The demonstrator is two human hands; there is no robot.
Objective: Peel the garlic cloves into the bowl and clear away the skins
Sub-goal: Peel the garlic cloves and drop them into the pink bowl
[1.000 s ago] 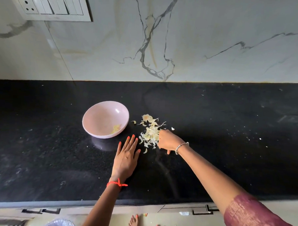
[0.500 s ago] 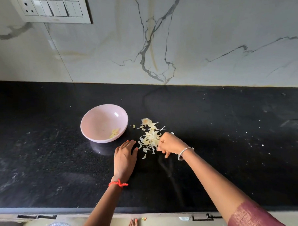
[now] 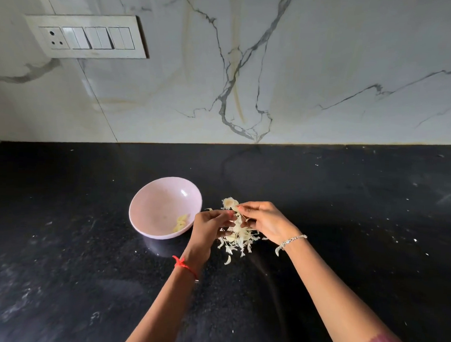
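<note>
The left hand (image 3: pixel 209 228), flat on the table (image 3: pixel 85 268) a moment ago, has lifted and now curls its fingers into the garlic skins (image 3: pixel 238 236) at the centre of the frame. The right hand (image 3: pixel 265 221) pinches the same heap from the opposite side. Peeled cloves (image 3: pixel 181 222) lie in the pink bowl (image 3: pixel 156 201) just left of it.

I see a polished, speckled black stone counter (image 3: pixel 74 241), a smooth pink bowl (image 3: pixel 153 206) with faint sheen, papery dry skins (image 3: pixel 239 236), and a glossy marble wall (image 3: pixel 327 59).
</note>
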